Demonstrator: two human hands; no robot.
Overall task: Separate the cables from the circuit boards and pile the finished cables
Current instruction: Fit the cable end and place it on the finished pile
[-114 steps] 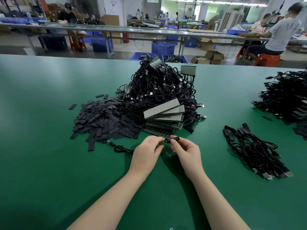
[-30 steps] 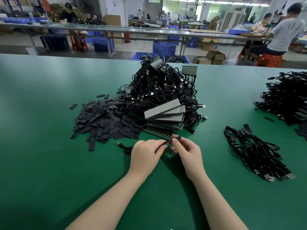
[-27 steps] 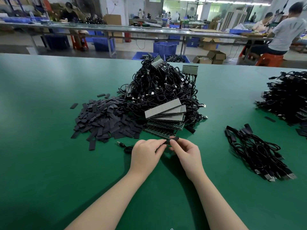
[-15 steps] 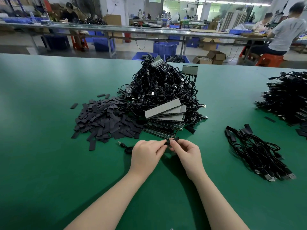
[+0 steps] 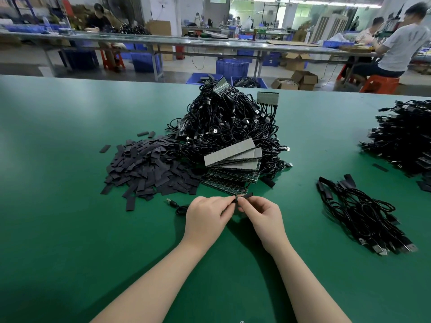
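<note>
- The room was a busy workshop, and the person sat at a long green table [image 5: 70,229], while other workers sat at benches further behind.
- I take the big heap of black cables [image 5: 228,127] in the middle of the table as the landmark; many of these cables were joined to circuit boards [image 5: 233,157], which lay fanned against the near side of the heap.
- To the left of the heap lay a wide scatter of flat dark sleeves [image 5: 149,169].
- To the right of the heap, well apart from it, lay the small pile of finished cables [image 5: 359,210], and further right another dark stack [image 5: 401,138].
- Just in front of the heap, the left hand [image 5: 207,220] and the right hand [image 5: 263,215] met, fingertips almost touching.
- Both hands were closed in a pinch on one small black cable end [image 5: 245,196], close to the lowest green board; I could not tell whether it was already free from the board.
- The loose cable [image 5: 179,207] of this piece trailed on the table beside the left hand.
- In my judgement, a pull at an angle could bend the connector or tear the wire from it.
- The lowest board carried the others, so a hard tug could drag it and make the fan slide.
- The trailing cable could also catch in the sleeves and pull some along.
</note>
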